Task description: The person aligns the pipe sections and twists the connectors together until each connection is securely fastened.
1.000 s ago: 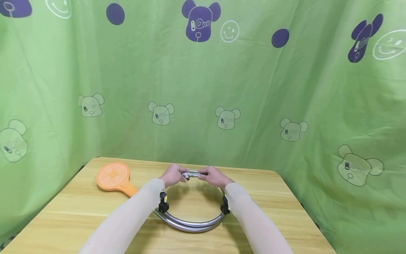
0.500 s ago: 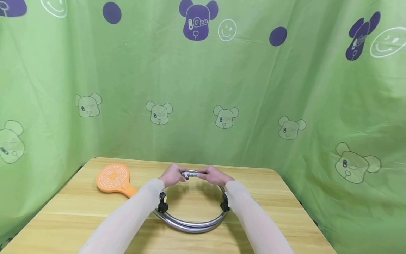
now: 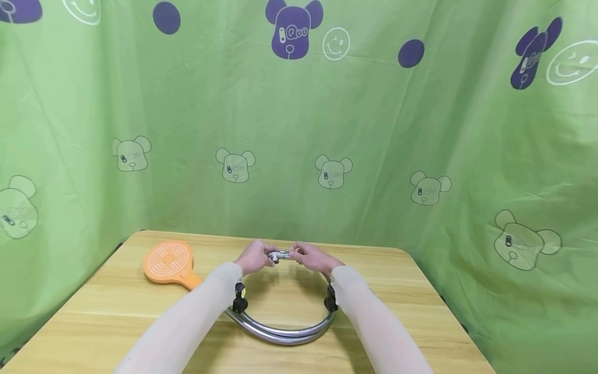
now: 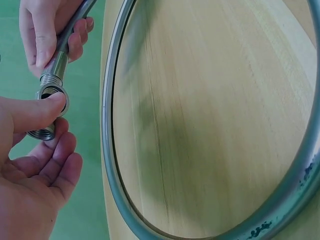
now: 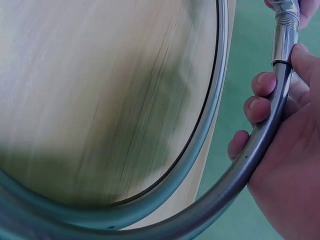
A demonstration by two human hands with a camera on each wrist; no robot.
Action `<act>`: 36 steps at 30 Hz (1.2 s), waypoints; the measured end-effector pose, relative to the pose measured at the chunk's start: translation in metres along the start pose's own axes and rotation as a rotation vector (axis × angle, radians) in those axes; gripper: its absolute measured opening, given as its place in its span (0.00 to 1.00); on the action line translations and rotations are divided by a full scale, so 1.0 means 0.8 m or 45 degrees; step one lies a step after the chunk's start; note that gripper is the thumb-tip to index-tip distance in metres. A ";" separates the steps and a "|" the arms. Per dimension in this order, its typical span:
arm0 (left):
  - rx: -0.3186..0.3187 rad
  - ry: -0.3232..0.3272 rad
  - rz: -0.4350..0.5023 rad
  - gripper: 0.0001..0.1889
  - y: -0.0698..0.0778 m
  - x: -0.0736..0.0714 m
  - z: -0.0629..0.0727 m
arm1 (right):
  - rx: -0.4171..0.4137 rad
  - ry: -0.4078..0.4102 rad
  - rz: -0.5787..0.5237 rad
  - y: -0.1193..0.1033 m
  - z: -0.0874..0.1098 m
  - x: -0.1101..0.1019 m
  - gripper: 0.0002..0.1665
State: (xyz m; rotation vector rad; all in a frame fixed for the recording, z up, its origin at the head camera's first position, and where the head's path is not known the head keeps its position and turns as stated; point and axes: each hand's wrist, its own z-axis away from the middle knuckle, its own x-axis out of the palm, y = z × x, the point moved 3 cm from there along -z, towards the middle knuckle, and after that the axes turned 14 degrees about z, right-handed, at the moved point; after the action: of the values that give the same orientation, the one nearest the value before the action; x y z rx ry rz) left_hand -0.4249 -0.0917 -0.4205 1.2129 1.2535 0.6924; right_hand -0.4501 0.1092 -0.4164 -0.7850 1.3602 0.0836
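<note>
My left hand (image 3: 254,257) pinches a small chrome tee fitting (image 4: 47,134) between thumb and fingers, at the middle of the head view. In the left wrist view the thumb covers part of its round threaded opening. My right hand (image 3: 316,258) grips the end of a grey shower hose (image 5: 260,145), thumb up against its chrome nut (image 5: 283,45). That nut lines up with the fitting, and some threads show at the join. Below both hands the rest of the hose curves in doubled loops close over the table.
An orange shower head (image 3: 168,261) lies face up on the wooden table (image 3: 397,322), left of my left forearm, which overlaps its handle. Black wrist cameras (image 3: 240,298) hang under both wrists. A green printed curtain (image 3: 289,114) surrounds the table at the back and sides.
My right fingers have shifted slightly left and bent more around the nut. My left hand and the fitting stay almost in place, as does the shower head.
</note>
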 end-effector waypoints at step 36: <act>0.033 0.003 0.025 0.25 -0.001 0.005 0.001 | 0.008 -0.009 -0.011 0.000 0.001 -0.002 0.17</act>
State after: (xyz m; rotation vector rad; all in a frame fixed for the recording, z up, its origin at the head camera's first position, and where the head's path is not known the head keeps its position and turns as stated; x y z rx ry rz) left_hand -0.4236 -0.0888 -0.4228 1.2470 1.2575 0.6940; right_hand -0.4497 0.1102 -0.4151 -0.7846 1.3496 0.0757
